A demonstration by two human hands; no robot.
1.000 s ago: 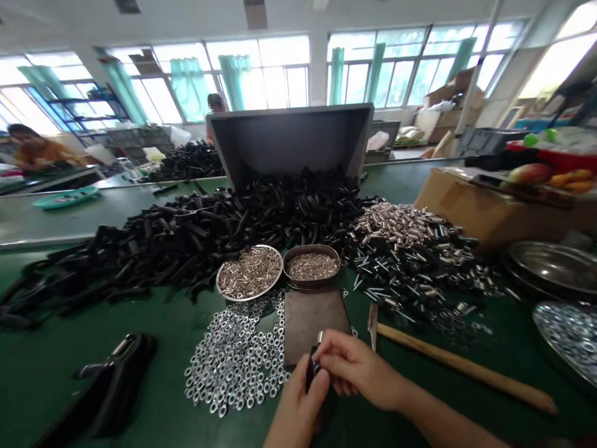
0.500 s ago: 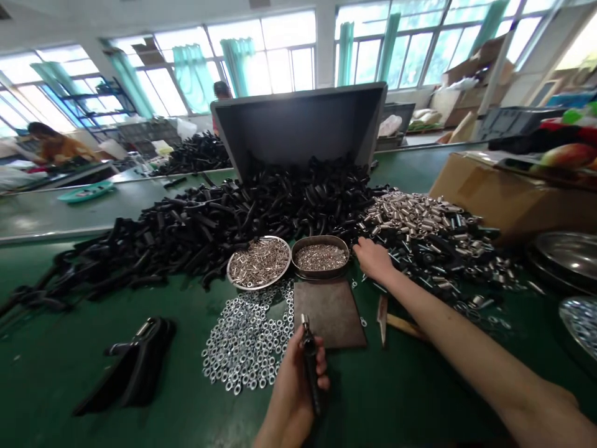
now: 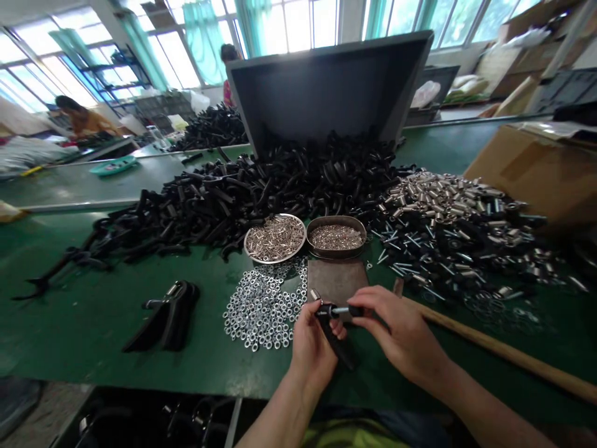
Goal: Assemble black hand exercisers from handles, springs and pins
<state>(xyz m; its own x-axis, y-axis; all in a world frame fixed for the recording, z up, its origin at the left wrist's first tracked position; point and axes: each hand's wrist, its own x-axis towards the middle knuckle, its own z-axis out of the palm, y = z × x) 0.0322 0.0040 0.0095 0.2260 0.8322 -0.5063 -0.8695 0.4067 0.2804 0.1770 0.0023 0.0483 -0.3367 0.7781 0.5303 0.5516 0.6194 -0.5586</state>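
My left hand [image 3: 308, 351] is closed around a black plastic handle [image 3: 342, 350], which has a shiny metal sleeve [image 3: 315, 295] sticking up at its top end. Between the fingertips of my right hand [image 3: 401, 333] is the black head of a bolt [image 3: 344, 310]. Its metal shank points left and meets the side of the handle's top; how deep it sits I cannot tell. Both hands are in front of a flat metal plate [image 3: 333, 277]. Left of them lies a spread of hex nuts [image 3: 261, 311].
Behind the plate stand a round dish [image 3: 275, 261] of small pins and an oval tin [image 3: 336, 253] of tiny parts. Black handles [image 3: 209, 205] heap before a grey bin [image 3: 326, 93]. Bolts and sleeves [image 3: 433, 199] pile at right, near a wooden-handled hammer [image 3: 504, 348]. Two people sit beyond.
My right hand has come back from the bolt pile to my left hand, now holding a black-headed bolt against the handle. The handle has turned, and the view has tipped down.
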